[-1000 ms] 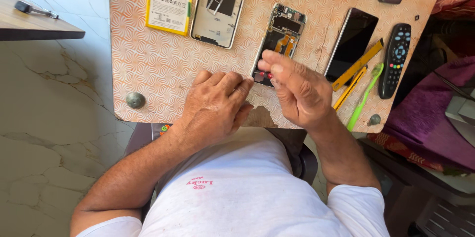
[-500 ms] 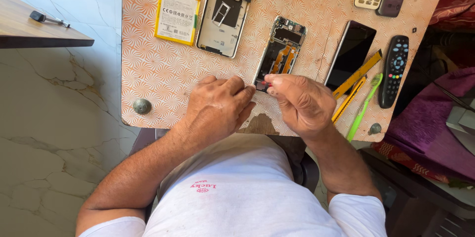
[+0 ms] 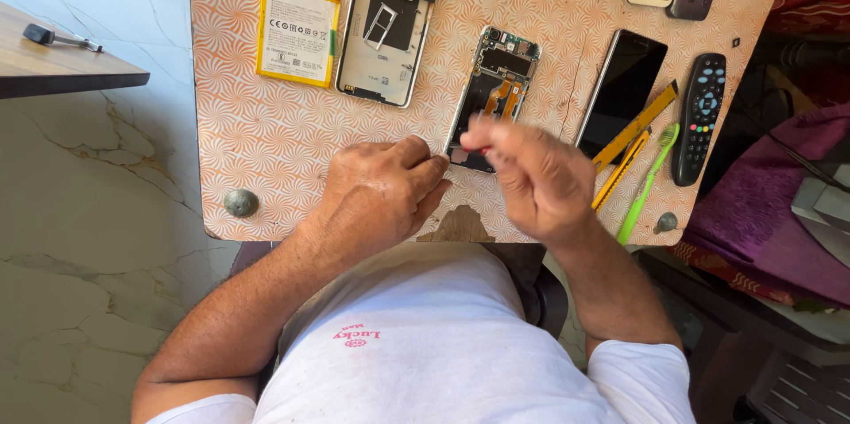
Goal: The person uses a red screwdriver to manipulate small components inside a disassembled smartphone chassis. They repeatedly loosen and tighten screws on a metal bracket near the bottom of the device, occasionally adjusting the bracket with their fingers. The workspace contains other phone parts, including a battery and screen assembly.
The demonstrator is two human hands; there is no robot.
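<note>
The opened phone frame (image 3: 489,96) lies face-down near the middle of the patterned table (image 3: 266,167), its circuit board and orange flex cables exposed; the right hand (image 3: 531,178) hovers over its lower end, blurred, fingers pinched together on what looks like a small red-tipped tool, though the blur makes it hard to tell exactly what the grip holds; the left hand (image 3: 376,198) rests knuckles-up on the table just beside the frame's lower corner, fingers curled shut, touching or nearly touching it, with nothing clearly held; judging from this, a slip of the pinched tool could scrape the flex cables or the board, since the frame is steadied only at one corner and could skid on the smooth top; any tiny screw lifted out could roll off the near edge; the right wrist is raised and bent, forearm coming in from the lower right, while the left forearm lies low across the body; a yellow battery (image 3: 297,30), a back cover (image 3: 390,24), a black phone (image 3: 622,83), a yellow utility knife (image 3: 633,142), a green toothbrush (image 3: 648,185) and a remote control (image 3: 699,119) lie around
</note>
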